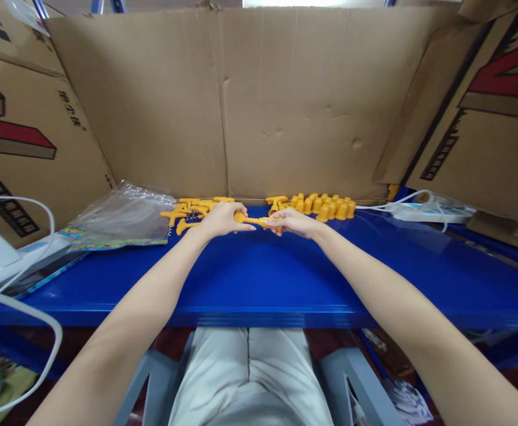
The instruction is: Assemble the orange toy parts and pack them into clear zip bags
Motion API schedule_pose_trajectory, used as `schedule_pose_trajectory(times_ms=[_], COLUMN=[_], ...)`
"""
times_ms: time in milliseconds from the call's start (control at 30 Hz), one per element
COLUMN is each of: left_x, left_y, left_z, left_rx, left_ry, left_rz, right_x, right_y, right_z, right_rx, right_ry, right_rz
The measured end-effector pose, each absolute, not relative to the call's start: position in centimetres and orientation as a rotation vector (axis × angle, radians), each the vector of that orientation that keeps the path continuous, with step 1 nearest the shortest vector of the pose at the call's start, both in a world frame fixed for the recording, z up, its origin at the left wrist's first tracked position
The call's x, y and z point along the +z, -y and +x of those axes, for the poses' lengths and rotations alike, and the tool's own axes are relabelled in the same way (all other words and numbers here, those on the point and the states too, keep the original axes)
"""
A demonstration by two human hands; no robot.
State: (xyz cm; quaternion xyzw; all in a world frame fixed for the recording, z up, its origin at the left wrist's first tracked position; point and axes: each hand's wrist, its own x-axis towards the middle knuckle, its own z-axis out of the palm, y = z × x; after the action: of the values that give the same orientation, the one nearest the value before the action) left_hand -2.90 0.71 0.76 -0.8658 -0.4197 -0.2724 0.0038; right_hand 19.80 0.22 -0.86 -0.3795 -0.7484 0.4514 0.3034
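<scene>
Closest in you've got light trousers (236, 378) between grey armrests (369, 378), right under the front lip of a blue table (259, 278). From that lip, a wide strip of blue runs back to the hands, so there's decent elbow room in front, and a good bit more off to the right. Near left is tighter: a white cable (57, 349) loops by the corner there. Farther back, the left hand (229, 219) and right hand (295, 222) are pinching opposite ends of a yellow ribbed piece (253, 220), thumbs and fingers closed on it, roughly mid-table and well back from the edge. Its exact shape under the fingers is too small to tell. Beyond the left hand is a jumble of yellow T-handles (169, 215), with clear plastic bags (126, 216) left of those. Yellow cups (341, 210) bunch up just past the right hand, and a white power strip (427, 213) sits way right. Then a tall cardboard panel (285, 106) pretty much walls off the back.
</scene>
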Motion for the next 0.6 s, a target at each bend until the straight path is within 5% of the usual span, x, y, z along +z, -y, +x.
schedule_pose_trajectory(times_ms=[333,600], left_x=[-0.1,-0.9], left_y=[0.1,-0.8], left_z=[-1.9,-2.0], left_rx=[-1.022,-0.791], left_ry=[1.405,1.348], left_rz=[-2.566,-2.687], right_x=[1.3,1.0], right_y=[-0.8,-4.9], right_z=[19.8,19.9], right_rx=[1.188,-0.001], right_ry=[1.399,1.797], right_rz=[-1.019,-1.360])
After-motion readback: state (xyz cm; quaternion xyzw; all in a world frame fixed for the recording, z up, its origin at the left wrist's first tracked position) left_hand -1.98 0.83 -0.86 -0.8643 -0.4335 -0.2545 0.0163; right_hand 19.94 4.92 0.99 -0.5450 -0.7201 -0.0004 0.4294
